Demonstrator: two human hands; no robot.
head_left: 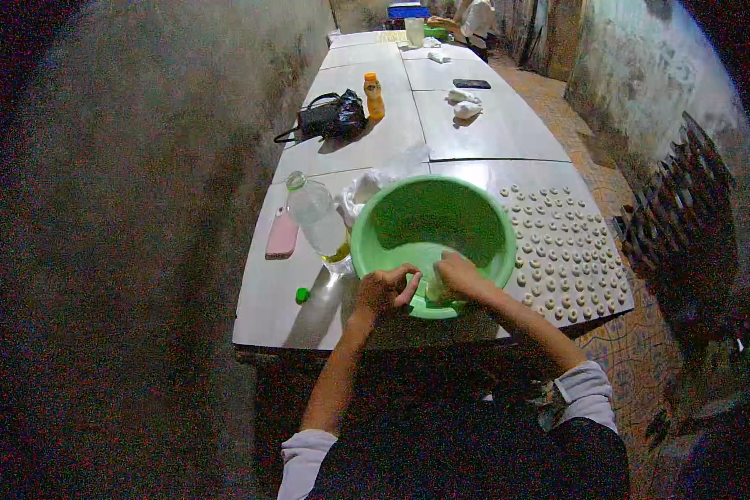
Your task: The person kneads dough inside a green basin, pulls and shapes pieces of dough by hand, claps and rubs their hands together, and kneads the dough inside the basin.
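From here, my left hand point(381, 292) looks loosely bent, my right hand point(458, 277) curled, holds unclear; hard pressing could tip the green basin point(432, 208) over the table's point(267, 323) near edge.

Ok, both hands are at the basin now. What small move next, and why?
I'd probably steady the basin by its rim with the left hand. It is already at the near side, while the right hand reaches inside. A slide could bump the bottle on one side or the rows of small pale pieces on the other.
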